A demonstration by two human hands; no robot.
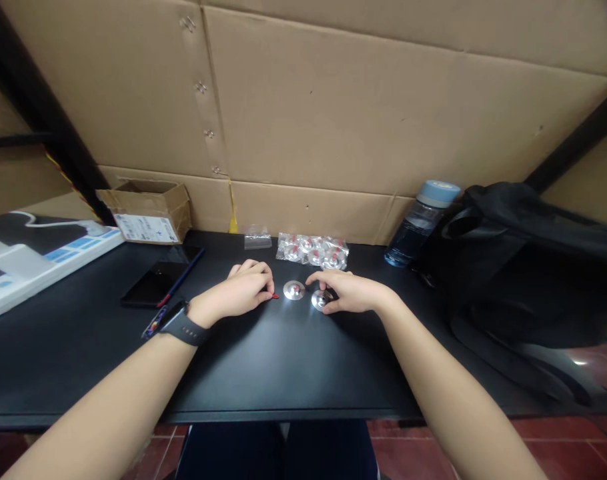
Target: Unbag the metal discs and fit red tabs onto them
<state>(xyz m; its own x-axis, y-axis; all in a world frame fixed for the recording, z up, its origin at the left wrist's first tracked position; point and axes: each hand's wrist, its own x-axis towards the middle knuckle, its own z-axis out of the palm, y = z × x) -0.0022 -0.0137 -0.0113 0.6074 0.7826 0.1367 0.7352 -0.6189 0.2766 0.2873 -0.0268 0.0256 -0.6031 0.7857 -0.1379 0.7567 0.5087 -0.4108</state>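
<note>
My left hand (pixel 246 288), with a dark watch (pixel 182 325) on its wrist, has thumb and fingertips pinched on a small red cord (pixel 275 296), which pokes out at the right. Just right of it, a shiny cymbal-like metal disc (pixel 294 290) lies flat with some red at its middle. A second cymbal-like disc (pixel 320 301) sits under my right hand (pixel 341 292). The right thumb is at that disc's edge, while the index finger stretches left between the discs. Behind both hands lie clear plastic packs (pixel 313 251) of similar discs with red parts.
An empty clear bag (pixel 257 238) lies beside the packs. Leftward are an opened cardboard box (pixel 151 208), a phone (pixel 162 277) and a white power strip (pixel 53 267). A water bottle (pixel 417 223) and black backpack (pixel 528 267) stand right. Cardboard (pixel 358 120) walls the black table's back.
</note>
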